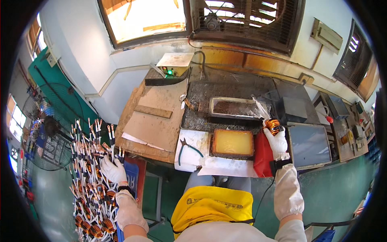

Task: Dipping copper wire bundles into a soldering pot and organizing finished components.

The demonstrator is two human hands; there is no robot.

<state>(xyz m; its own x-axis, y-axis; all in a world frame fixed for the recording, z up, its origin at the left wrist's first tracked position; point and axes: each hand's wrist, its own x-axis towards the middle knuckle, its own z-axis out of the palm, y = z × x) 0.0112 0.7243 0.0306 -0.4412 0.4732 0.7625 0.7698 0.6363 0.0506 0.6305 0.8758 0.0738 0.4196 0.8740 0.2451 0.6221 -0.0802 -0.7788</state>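
My right hand point(278, 142), in a white glove, is closed around a copper-wound ring coil point(274, 126). The coil's pale leads point(261, 109) point up and to the left, beside the right end of a rectangular metal trough point(231, 108). Below the trough sits a brown-rimmed tray point(215, 144) of yellow material. On the far left, my gloved left hand point(114, 171) rests among the upright leads of a large heap of similar coils point(94, 191). Its fingers look stretched out and apart; what the fingertips touch is hard to make out.
Pliers with teal handles point(190, 150) lie on white sheet left of the tray. A red sheet point(263, 155) hangs under my right wrist. Right of it stands a grey-topped tray point(309, 144). A control box with a green light point(174, 64) stands at the back; a fan point(50, 125) is far left.
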